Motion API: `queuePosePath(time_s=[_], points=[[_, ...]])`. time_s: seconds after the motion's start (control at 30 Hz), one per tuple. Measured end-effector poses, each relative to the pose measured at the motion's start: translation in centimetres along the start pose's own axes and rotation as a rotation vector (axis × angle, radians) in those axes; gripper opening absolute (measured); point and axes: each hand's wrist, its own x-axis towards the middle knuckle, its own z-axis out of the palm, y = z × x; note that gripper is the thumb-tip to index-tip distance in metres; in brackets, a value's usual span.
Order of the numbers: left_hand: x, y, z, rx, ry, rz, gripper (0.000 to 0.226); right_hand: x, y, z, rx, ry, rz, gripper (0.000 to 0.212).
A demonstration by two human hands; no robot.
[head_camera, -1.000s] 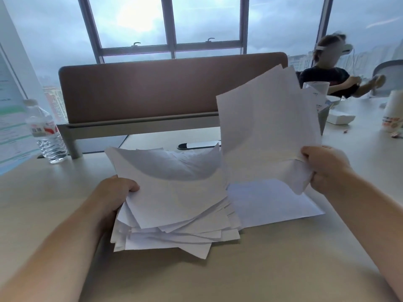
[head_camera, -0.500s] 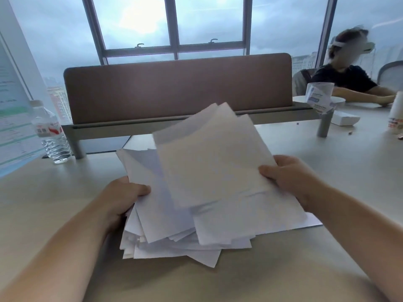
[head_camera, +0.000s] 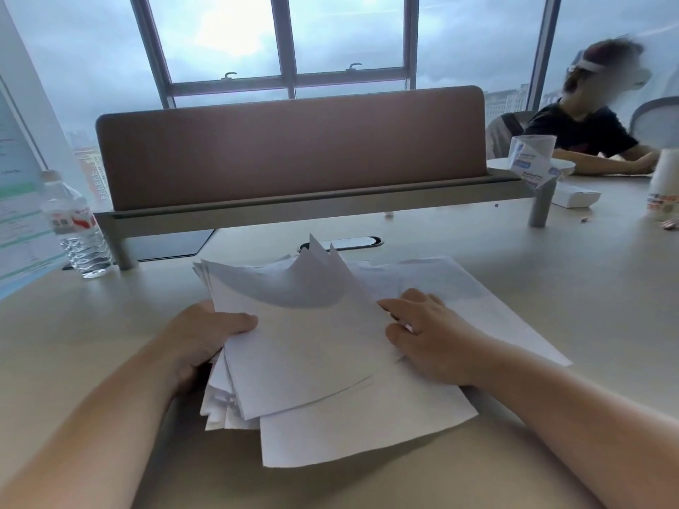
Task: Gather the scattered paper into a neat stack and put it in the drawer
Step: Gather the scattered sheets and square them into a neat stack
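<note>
Since the frame half a second earlier, my right hand [head_camera: 430,339] has lowered its lifted sheets onto the paper pile [head_camera: 316,347], and those sheets now lie flat where they were held in the air. Left hand [head_camera: 200,341]: its thumb [head_camera: 239,321] curls over the pile's left edge and pinches the top sheets; the other fingers are hidden beneath the paper. Right hand: it rests palm down on the pile's right side, fingers loosely spread and nearly straight, pressing the sheets rather than gripping them. Pile: white sheets, unevenly fanned, lying on the beige desk [head_camera: 606,288] between my two hands, with several corners standing up beyond the fingertips and loose edges spilling toward me below the left thumb. One larger sheet [head_camera: 507,317] extends flat to the right, past the right hand's fingers. Beyond the pile's far corners lies a dark oval cable slot [head_camera: 352,243] in the desk, then a brown divider panel [head_camera: 290,148] on a grey rail. Well to the left of the left hand stands a plastic water bottle [head_camera: 75,229]. Far right, past the divider's end, another person [head_camera: 588,137] sits at the same desk, near a white box [head_camera: 575,198].
</note>
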Motion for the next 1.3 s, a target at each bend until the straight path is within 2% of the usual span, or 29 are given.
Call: queuePosePath(time_s=[0.13,0.27,0.37,0.57,1.03,1.2,1.3], points=[[0.6,-0.4,-0.2,0.053,0.030,0.003,0.015,0.3,0.2,-0.6,-0.139,-0.008,0.082,0.030],[0.8,-0.6,-0.2,0.083,0.048,0.027,0.016,0.5,2.0,-2.3,-0.172,0.120,0.265,0.055],[0.8,-0.5,-0.1,0.085,0.046,0.035,0.016,0.6,4.2,-3.9,-0.172,0.148,0.441,0.069],[0.5,-0.4,0.0,0.098,0.052,0.033,0.014,0.9,6.8,-5.2,-0.305,0.122,0.649,0.081],[0.6,-0.5,0.0,0.091,0.046,0.030,0.012,0.5,5.6,-5.7,-0.260,0.121,0.603,0.054],[0.2,-0.2,0.2,0.092,0.060,0.041,0.008,0.9,5.6,-5.5,-0.055,0.244,0.577,0.056],[0.0,-0.3,0.3,0.092,0.068,0.043,0.008,1.1,5.6,-5.6,0.061,0.359,0.500,0.044]])
